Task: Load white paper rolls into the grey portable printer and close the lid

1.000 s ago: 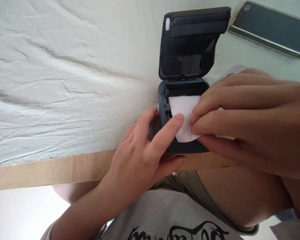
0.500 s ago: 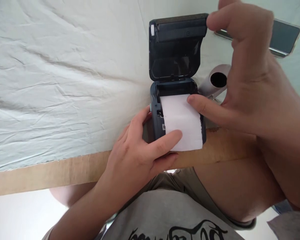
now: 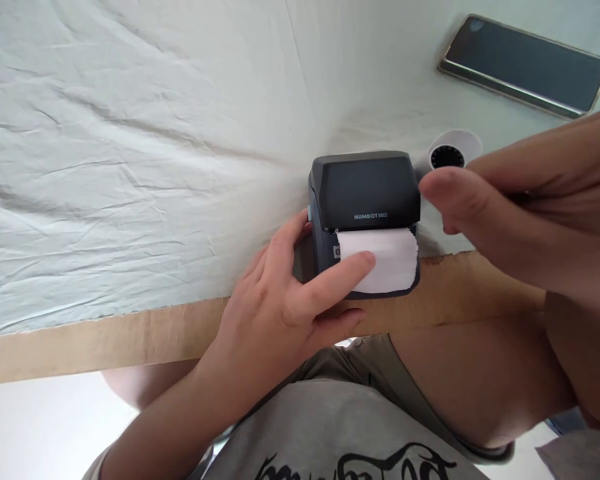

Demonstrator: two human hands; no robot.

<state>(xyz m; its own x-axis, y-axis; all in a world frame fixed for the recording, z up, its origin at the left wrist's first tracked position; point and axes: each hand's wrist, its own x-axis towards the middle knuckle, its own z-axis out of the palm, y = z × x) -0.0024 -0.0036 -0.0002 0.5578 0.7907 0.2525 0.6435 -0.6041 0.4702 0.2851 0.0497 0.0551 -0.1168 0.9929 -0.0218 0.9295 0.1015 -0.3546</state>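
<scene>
A dark label printer point(image 3: 365, 183) marked NIIMBOT rests at the table's front edge, its lid down. White paper point(image 3: 395, 263) with a ragged right edge sticks out from under the lid's front, over the printer's front face. My left hand point(image 3: 285, 293) grips the printer from its left side, the thumb lying on the paper and the other fingers around the side and front. To the right of the lid, my right hand point(image 3: 520, 207) hangs with thumb and fingers drawn together; nothing shows in it. Some of its fingers are hidden behind the thumb.
Behind my right hand stands a white cylindrical object point(image 3: 463, 143) with a dark round end, partly covered. A smartphone point(image 3: 525, 63) lies at the back right. Wrinkled pale cloth point(image 3: 155, 133) covers the table, with a bare wooden edge point(image 3: 105, 347) along the front.
The printer's lid has swung from raised to down, over part of the paper. My right hand has come off the paper and lid and moved right, its fingers drawing together. My left hand keeps its grip.
</scene>
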